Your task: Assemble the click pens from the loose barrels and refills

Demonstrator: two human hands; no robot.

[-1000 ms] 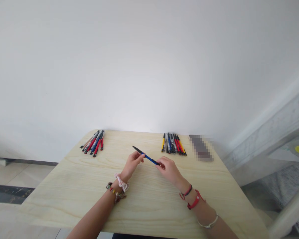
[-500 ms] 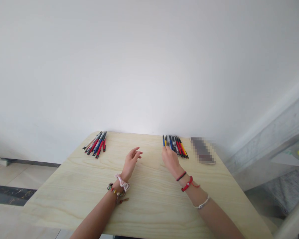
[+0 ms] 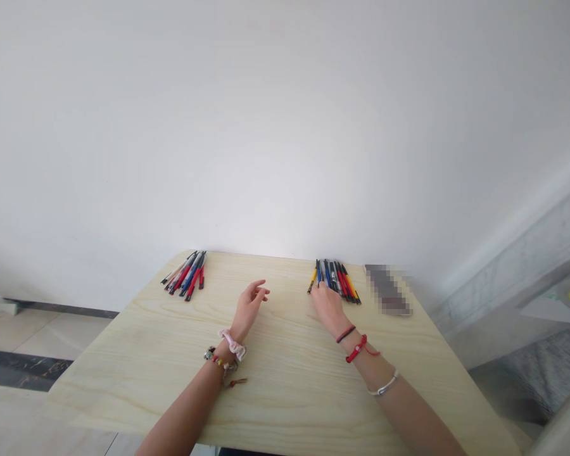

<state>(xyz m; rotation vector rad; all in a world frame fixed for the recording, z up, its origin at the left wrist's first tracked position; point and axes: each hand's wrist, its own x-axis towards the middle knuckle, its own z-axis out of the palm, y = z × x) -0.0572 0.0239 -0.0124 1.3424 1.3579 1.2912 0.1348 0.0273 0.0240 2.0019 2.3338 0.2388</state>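
My left hand (image 3: 249,307) hovers over the middle of the table with nothing in it, its fingers loosely apart. On the right, my right hand (image 3: 327,305) is closed, knuckles up, at the near left end of a row of pens (image 3: 341,278). A blue pen (image 3: 318,271) runs up from its fingertips, which are mostly hidden by the hand. Just left of it lies a yellow pen (image 3: 312,277) with a black clip. Blue, red, grey and yellow pens make up the row, side by side. A second group of pens (image 3: 187,273), mostly red, blue and grey, lies fanned at the far left.
A blurred-out flat rectangular object (image 3: 388,290) lies to the right of the pens. The pale wooden table (image 3: 285,392) meets a white wall (image 3: 285,126) at the back. Tiled floor (image 3: 19,411) shows at the left.
The blue pen was left of the yellow pen and now appears right of it, next to the grey ones. My right hand shifted slightly right and down; my left hand barely moved.
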